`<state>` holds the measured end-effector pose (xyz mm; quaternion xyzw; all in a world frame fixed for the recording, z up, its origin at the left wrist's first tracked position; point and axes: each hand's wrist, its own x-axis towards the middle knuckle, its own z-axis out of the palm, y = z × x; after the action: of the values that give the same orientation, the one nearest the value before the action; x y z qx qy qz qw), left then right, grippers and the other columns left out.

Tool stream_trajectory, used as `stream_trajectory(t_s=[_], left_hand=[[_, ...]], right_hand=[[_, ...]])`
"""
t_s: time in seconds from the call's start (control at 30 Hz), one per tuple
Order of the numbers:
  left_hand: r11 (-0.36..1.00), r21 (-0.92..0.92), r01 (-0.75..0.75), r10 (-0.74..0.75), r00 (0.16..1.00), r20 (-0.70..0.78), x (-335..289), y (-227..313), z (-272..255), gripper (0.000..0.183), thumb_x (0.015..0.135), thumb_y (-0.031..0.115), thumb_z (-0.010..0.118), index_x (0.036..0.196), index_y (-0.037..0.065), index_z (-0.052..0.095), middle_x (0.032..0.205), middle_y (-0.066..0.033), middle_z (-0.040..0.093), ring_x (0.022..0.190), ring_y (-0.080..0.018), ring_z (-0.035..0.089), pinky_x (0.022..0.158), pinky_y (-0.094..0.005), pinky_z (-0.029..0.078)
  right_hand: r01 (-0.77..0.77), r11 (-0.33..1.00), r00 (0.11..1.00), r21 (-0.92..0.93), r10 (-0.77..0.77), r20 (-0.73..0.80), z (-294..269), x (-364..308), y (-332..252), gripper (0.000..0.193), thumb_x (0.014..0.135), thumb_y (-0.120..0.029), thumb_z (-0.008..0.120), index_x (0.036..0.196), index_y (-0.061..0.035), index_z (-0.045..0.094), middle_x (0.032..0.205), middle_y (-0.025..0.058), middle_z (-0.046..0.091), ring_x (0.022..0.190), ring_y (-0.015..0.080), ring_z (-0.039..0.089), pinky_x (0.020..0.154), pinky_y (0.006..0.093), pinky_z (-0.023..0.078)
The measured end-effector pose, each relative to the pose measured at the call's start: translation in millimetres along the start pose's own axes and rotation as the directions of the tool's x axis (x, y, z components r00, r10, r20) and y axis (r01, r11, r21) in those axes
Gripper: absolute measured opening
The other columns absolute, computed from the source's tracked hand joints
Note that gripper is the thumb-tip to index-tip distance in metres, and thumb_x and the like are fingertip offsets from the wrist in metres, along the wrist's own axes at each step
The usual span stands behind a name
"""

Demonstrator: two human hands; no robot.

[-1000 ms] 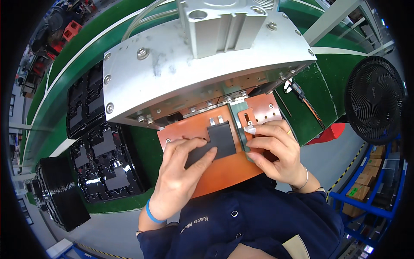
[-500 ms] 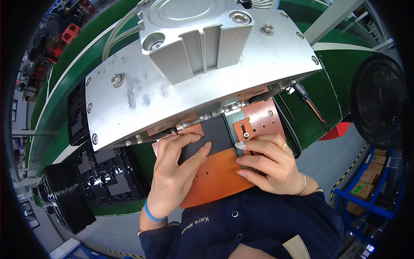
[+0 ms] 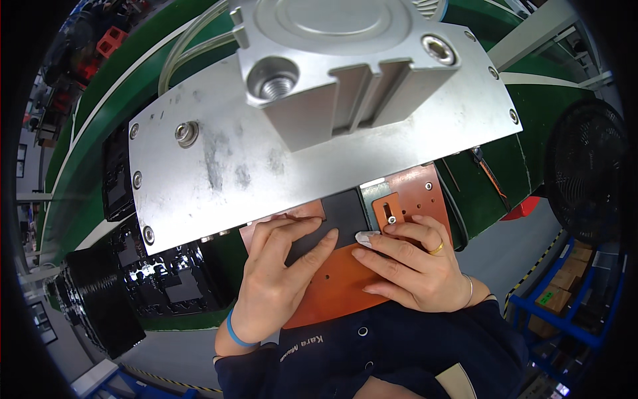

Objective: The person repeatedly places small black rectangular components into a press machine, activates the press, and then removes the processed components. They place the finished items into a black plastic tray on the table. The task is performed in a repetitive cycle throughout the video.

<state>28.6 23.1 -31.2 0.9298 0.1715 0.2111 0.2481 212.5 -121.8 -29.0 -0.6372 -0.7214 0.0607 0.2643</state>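
Observation:
A flat dark grey panel (image 3: 344,207) lies on an orange-brown fixture plate (image 3: 335,284), partly under the metal press body. My left hand (image 3: 276,266) grips the panel at its left, the thumb on its face and the curled index finger by its upper left edge. My right hand (image 3: 419,269) rests at the panel's right edge with its fingers stretched and apart. A white cover wraps one fingertip there, touching the panel's lower right corner. Just above these fingers sits an orange slotted block (image 3: 387,207) with a screw. My left palm hides part of the panel.
A silver press plate (image 3: 199,159) with a large metal cylinder block (image 3: 352,86) overhangs the fixture. Stacked black trays (image 3: 173,282) stand at left. A black fan (image 3: 585,166), a cutter knife (image 3: 490,174) and a blue rack with boxes (image 3: 565,299) are at right.
The view has shifted, so the press plate covers more of the fixture. My right fingers have slid left and down from the block's side to the panel's corner. My left hand stays on the panel.

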Motion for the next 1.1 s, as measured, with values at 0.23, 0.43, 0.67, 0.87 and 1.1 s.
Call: stream_trajectory(t_s=[0.23, 0.43, 0.67, 0.87, 1.1], left_hand=[[1.000, -0.008, -0.012, 0.012, 1.000, -0.008, 0.1, -1.6, 0.2, 0.047, 0.065, -0.003, 0.068, 0.111, 0.006, 0.071, 0.112, -0.0131, 0.060, 0.101, -0.0295, 0.055, 0.088, -0.0360, 0.050], [1.000, -0.004, 0.000, 0.000, 1.000, -0.003, 0.1, -0.4, -0.5, 0.046, 0.065, -0.003, 0.069, 0.110, 0.006, 0.072, 0.112, -0.0130, 0.060, 0.101, -0.0291, 0.055, 0.087, -0.0360, 0.049], [1.000, -0.012, -0.010, 0.009, 1.000, -0.019, 1.0, -0.9, 0.7, 0.044, 0.065, -0.002, 0.069, 0.109, 0.006, 0.072, 0.111, -0.0130, 0.060, 0.102, -0.0291, 0.055, 0.087, -0.0360, 0.049], [0.999, -0.016, 0.032, -0.033, 0.999, -0.023, 0.1, 4.2, 0.9, 0.039, 0.069, -0.003, 0.070, 0.108, 0.005, 0.072, 0.110, -0.0123, 0.059, 0.103, -0.0303, 0.054, 0.091, -0.0386, 0.048], [0.997, -0.029, 0.074, -0.075, 0.996, -0.053, 2.2, 6.4, 2.9, 0.029, 0.073, -0.003, 0.073, 0.098, 0.006, 0.060, 0.105, -0.0082, 0.056, 0.103, -0.0289, 0.055, 0.105, -0.0538, 0.038]], right_hand=[[-0.062, 0.998, 0.994, -0.016, 0.060, -0.091, 2.0, -4.9, 0.8, 0.047, 0.069, -0.031, 0.078, 0.111, -0.0122, 0.070, 0.124, -0.0005, 0.061, 0.109, 0.0188, 0.053, 0.100, 0.0399, 0.038], [-0.044, 0.992, 0.999, -0.114, 0.044, -0.007, 2.3, -1.0, -2.6, 0.046, 0.070, -0.032, 0.076, 0.111, -0.0114, 0.070, 0.125, -0.0028, 0.061, 0.112, 0.0189, 0.052, 0.103, 0.0425, 0.035], [-0.033, 0.988, 0.999, -0.150, 0.032, -0.011, 6.6, -3.8, -2.5, 0.044, 0.073, -0.032, 0.075, 0.111, -0.0099, 0.070, 0.124, -0.0025, 0.060, 0.114, 0.0182, 0.051, 0.104, 0.0440, 0.033], [-0.017, 0.990, 0.999, -0.144, 0.011, -0.042, 7.3, -2.4, -2.6, 0.044, 0.075, -0.030, 0.075, 0.112, -0.0080, 0.068, 0.123, -0.0007, 0.061, 0.110, 0.0199, 0.053, 0.102, 0.0424, 0.036], [0.038, 0.988, 0.979, 0.150, -0.007, -0.202, -1.4, -1.7, 12.2, 0.045, 0.071, -0.016, 0.077, 0.113, -0.0044, 0.067, 0.122, 0.0104, 0.062, 0.101, 0.0279, 0.056, 0.088, 0.0387, 0.044]])
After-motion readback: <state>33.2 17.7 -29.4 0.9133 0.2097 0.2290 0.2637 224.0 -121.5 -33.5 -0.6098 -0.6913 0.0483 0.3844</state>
